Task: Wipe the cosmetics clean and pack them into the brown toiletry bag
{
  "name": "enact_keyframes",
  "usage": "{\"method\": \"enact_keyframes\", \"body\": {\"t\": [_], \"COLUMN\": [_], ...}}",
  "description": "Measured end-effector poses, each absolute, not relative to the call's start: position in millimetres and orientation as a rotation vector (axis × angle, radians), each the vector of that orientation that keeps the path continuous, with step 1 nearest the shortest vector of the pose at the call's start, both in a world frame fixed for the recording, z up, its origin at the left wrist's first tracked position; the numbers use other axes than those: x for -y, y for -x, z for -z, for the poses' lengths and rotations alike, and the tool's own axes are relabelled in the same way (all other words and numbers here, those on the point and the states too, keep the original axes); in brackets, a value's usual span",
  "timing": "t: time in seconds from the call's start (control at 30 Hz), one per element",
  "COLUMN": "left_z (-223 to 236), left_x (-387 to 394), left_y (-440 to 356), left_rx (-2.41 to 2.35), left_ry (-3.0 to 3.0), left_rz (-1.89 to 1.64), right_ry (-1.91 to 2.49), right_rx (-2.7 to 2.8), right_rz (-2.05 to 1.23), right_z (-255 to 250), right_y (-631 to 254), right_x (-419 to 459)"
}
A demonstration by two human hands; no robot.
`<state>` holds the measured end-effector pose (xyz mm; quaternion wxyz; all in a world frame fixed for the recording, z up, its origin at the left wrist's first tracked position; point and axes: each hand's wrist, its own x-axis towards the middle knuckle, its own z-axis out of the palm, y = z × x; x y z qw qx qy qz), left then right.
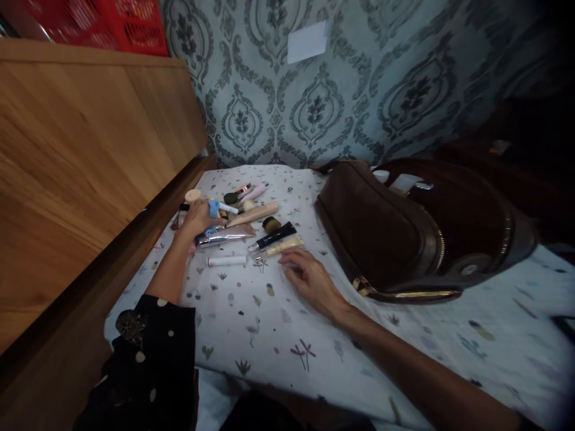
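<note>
My left hand (197, 216) rests on a pile of cosmetics at the far left of the bed, its fingers around a small blue item (214, 208). Beside it lie a silver tube (224, 236), a long beige tube (254, 214) and a white stick (227, 261). My right hand (308, 276) lies palm down on the printed sheet (269, 323), fingers spread, its fingertips just short of a cream-coloured tube (284, 245). A black tube (274, 236) lies right behind that one.
A large brown handbag (381, 233) lies open on its side to the right, with a gold trim along its edge. A wooden headboard (90, 155) runs along the left. Patterned wallpaper (314, 90) backs the bed. Red crates (112, 24) sit at top left.
</note>
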<state>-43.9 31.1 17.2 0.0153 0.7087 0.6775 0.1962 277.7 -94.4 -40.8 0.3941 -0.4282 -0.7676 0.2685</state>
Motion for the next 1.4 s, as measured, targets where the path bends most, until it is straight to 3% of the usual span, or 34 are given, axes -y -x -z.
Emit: {"method": "enact_keyframes", "body": {"t": [0.3, 0.43, 0.57, 0.87, 1.2, 1.4], "left_z": [-24, -26, -29, -30, -23, -6], "left_x": [1, 13, 18, 25, 55, 54], "left_y": [36, 37, 37, 51, 43, 44], "left_rx": [-2.059, -2.018, -1.981, -1.935, -1.729, -1.66], "left_ry": [-2.32, -2.286, -2.242, -2.083, -1.817, -1.811], "left_rz": [-0.624, -0.683, -0.789, -1.026, -1.2, -1.079], "right_ry": [0.908, 0.617, 0.349, 1.011, 1.092, 1.037], "right_rx": [2.108, 2.425, 2.652, 2.501, 2.271, 2.136], "right_rz": [-0.448, -0.308, -0.372, -0.469, -0.428, -0.326], "right_z": [33, 19, 15, 36, 32, 20], "right_y": [-269, -225, -170, -158, -166, -172], "right_x": [103, 109, 102, 68, 68, 81]}}
